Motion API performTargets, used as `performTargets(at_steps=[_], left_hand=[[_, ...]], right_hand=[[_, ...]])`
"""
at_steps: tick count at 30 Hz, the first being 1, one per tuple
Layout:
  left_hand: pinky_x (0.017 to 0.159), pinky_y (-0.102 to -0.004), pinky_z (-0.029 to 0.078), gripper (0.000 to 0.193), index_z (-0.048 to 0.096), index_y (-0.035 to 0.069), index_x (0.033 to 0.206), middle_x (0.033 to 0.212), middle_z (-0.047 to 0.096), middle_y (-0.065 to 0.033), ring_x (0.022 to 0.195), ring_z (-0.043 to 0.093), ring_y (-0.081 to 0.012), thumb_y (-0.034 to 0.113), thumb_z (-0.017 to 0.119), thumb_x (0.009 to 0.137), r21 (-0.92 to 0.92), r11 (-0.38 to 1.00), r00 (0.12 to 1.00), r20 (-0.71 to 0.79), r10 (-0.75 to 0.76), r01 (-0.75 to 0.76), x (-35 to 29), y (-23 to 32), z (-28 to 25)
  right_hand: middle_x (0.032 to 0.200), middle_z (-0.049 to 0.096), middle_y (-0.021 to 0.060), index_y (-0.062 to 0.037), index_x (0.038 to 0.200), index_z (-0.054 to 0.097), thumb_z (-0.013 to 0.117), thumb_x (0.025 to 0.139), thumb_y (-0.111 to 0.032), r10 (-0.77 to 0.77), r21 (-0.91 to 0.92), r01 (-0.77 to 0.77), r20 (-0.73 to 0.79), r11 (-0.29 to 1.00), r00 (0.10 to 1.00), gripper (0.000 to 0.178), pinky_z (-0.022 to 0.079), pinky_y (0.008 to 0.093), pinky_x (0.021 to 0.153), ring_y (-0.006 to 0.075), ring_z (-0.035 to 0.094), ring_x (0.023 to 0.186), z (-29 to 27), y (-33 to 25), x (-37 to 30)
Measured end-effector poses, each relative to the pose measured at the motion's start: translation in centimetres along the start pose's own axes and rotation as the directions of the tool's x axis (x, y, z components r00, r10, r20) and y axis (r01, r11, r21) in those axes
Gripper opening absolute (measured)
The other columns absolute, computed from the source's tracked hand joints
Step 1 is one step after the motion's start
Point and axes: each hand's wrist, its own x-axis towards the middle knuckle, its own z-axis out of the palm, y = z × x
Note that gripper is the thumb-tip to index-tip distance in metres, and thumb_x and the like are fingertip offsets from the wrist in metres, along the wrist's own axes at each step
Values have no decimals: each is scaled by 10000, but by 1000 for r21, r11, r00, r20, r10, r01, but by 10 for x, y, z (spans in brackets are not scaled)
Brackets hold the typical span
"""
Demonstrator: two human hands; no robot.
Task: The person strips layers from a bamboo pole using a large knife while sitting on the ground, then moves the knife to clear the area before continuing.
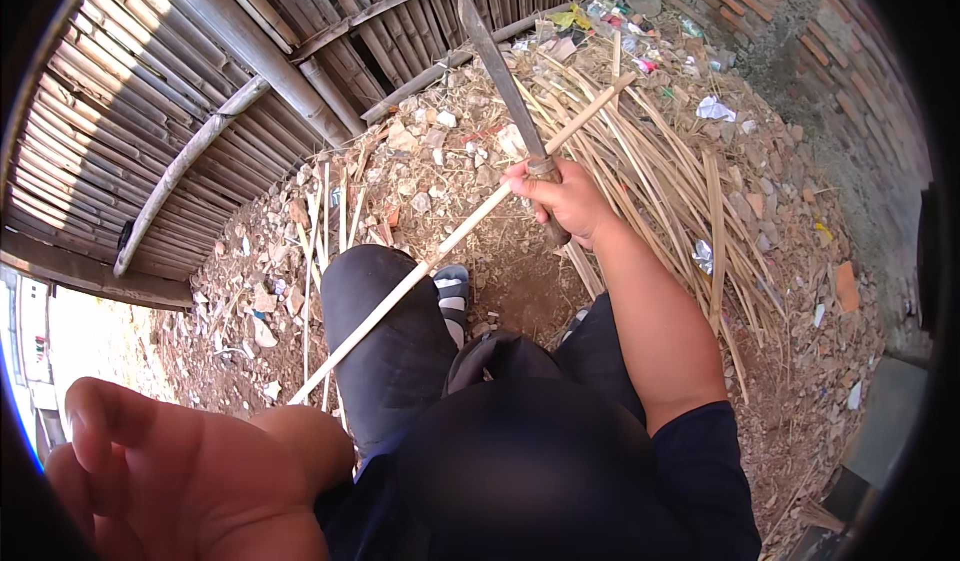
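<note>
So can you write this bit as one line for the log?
right hand: grips machete handle | blade against bamboo stick | left hand: open, empty | stick across knee

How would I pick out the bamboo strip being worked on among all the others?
Start at the bamboo fence, then drop to the person's raised knee. The strip runs slantwise over that knee, up past the right hand gripping the knife. Unlike the strips heaped on the ground, it is lifted and pale.
</note>
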Motion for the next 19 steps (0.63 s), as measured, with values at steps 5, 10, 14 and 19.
performTargets(at_steps=[5,10,14,19], left_hand=[[1005,-512,440,620,573,97,1360,1252,589,-115,1192,571,-279,446,776,889,195,969,964,188,-186,149,-60,-42,1],[910,-488,505,621,559,2,1304,1269,611,-203,1110,632,-384,445,751,913,906,379,475,252,-843,191,-160,-46,-83],[787,-490,527,479,636,-4,1156,992,696,-217,929,686,-409,430,692,960,895,32,104,-16,-994,444,-230,-2,-157],[680,-531,511,412,642,22,953,788,670,-246,769,686,-446,432,642,996,944,-82,-30,-77,-997,320,-253,23,-158]], right_hand=[[962,684,31,-39,1132,693,757,943,-198,-10,13,10,-15,1000,1000,256,456,245,564,67,517,605,-3,-6,-6],[951,713,30,-61,1057,721,809,900,-250,-58,-69,55,-38,996,998,261,483,258,548,81,572,619,-4,-9,-11],[968,721,29,-66,1052,716,803,907,-257,-82,-138,77,-33,987,996,256,489,262,555,83,584,639,-8,-13,-10],[1088,762,80,-124,1205,729,827,885,-314,-370,-580,223,-148,784,917,385,573,329,791,227,731,832,-13,1,-1]])
